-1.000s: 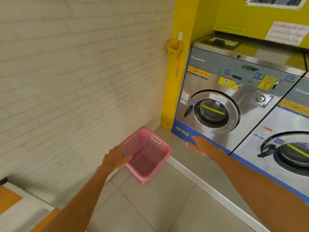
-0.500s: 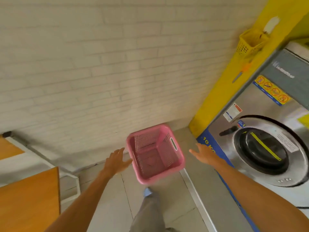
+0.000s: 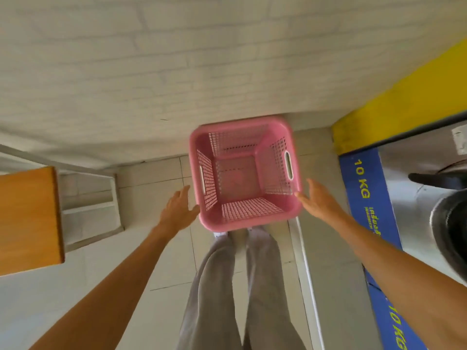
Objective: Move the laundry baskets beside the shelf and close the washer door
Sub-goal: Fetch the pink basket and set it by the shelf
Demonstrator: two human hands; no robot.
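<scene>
A pink laundry basket (image 3: pixel 246 173) stands upright on the tiled floor (image 3: pixel 156 263) close to the white brick wall (image 3: pixel 177 59), seen from straight above, with nothing inside it. Its mesh sides carry a slot handle on the left and another on the right. The left hand (image 3: pixel 177 210) is spread wide with the fingers straight, and its thumb sits at the near left corner of the basket's rim, touching it or just off it; I cannot tell which. The right hand (image 3: pixel 318 200) is also open and flat, with its fingertips at the near right corner of the rim, and neither hand grips anything. The person's grey trouser legs (image 3: pixel 242 286) come down the middle, with the feet just behind the basket. To the left stands a shelf (image 3: pixel 91 198) with a white frame and an orange wooden top (image 3: pixel 27 218), a stretch of floor apart from the basket. To the right is the washer (image 3: pixel 429 198), with a blue strip marked 10 KG along its base and a black door handle (image 3: pixel 429 179) near the frame's edge. A yellow pillar (image 3: pixel 379 117) rises beside it.
</scene>
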